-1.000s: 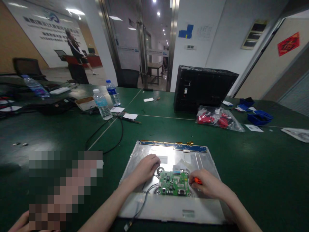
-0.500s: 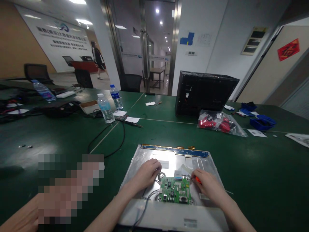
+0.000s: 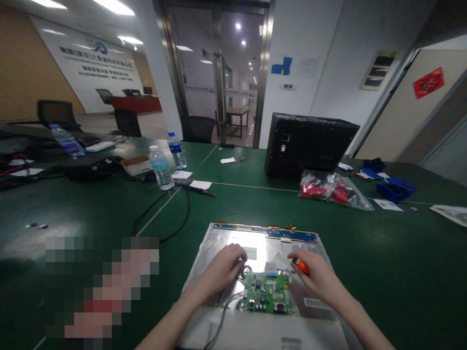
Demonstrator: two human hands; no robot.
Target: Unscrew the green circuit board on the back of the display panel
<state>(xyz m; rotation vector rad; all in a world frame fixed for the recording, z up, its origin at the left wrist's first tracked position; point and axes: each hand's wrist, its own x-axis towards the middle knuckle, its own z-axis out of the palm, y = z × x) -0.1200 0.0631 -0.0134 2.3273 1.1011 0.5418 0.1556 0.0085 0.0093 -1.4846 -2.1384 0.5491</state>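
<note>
L hand point(image 3: 230, 262) and R hand point(image 3: 314, 271) over the metal back of a flat panel point(image 3: 215, 243), which lies on the green table point(image 3: 379, 272) in front of the person. The circuit board point(image 3: 268, 291) sits on the panel, roughly centred btwn the hands.

L forearm enters at the bottom edge and slants up & to the R; wrist nearly straight, back of hand up, fingers curled downward & close together, tips near a round metal disc point(image 3: 247, 271) at the board's far L corner. Thumb mostly hidden; cannot tell whether the tips grip anything or press on the panel.

R forearm enters from the lower R and slants inward, roughly mirroring the L; back of hand up, hand poised just beside the board's R edge. R fingers are bent around an orange tool point(image 3: 303, 267), only part of it visible; index finger & thumb point inward, near a pale strip point(image 3: 282, 258), contact unclear.

A dark cable point(image 3: 223, 316) runs from the board's L side toward the near edge; a blue strip point(image 3: 251, 231) lines the panel's far edge. Beyond, at R: a black case point(image 3: 310, 148) w/ a plastic bag point(image 3: 330, 189) in front, red items inside. Far L: water bottles point(image 3: 161, 167).
</note>
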